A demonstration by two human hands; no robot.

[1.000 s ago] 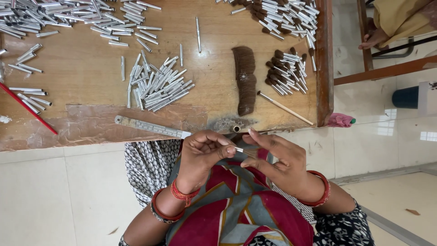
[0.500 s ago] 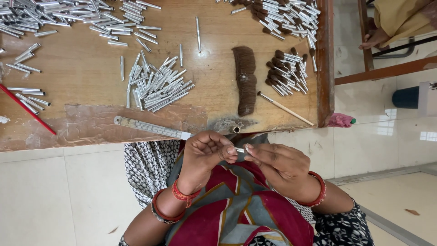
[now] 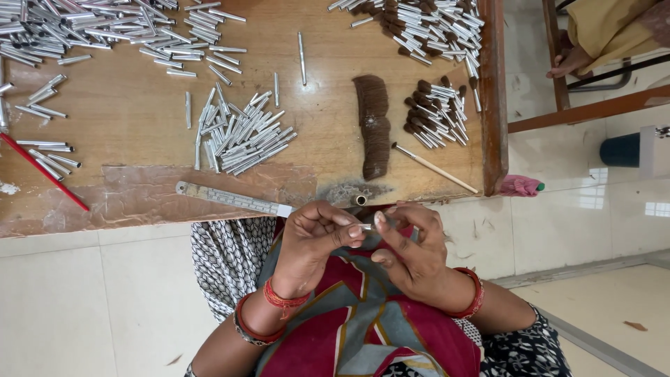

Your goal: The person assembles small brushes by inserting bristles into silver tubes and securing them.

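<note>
Both hands met just below the edge of the wooden surface (image 3: 139, 139), above the lap. The left hand (image 3: 314, 241) was curled nearly shut, fingertips pinched on a small metal tube (image 3: 366, 226); the right hand (image 3: 412, 248) was also closed, thumb and forefinger gripping the tube's other end. Whether bristles sat in it could not be told. Up on the surface lay a loose pile of tubes (image 3: 241, 136), a dark brown hair bundle (image 3: 373, 126) to its right, and filled brush heads (image 3: 436, 115) beside that. A thin brush (image 3: 434, 168) lay slanted near the edge. A steel ruler (image 3: 234, 199) ran along the worn front edge, and a red pencil (image 3: 42, 171) lay at far left.
</note>
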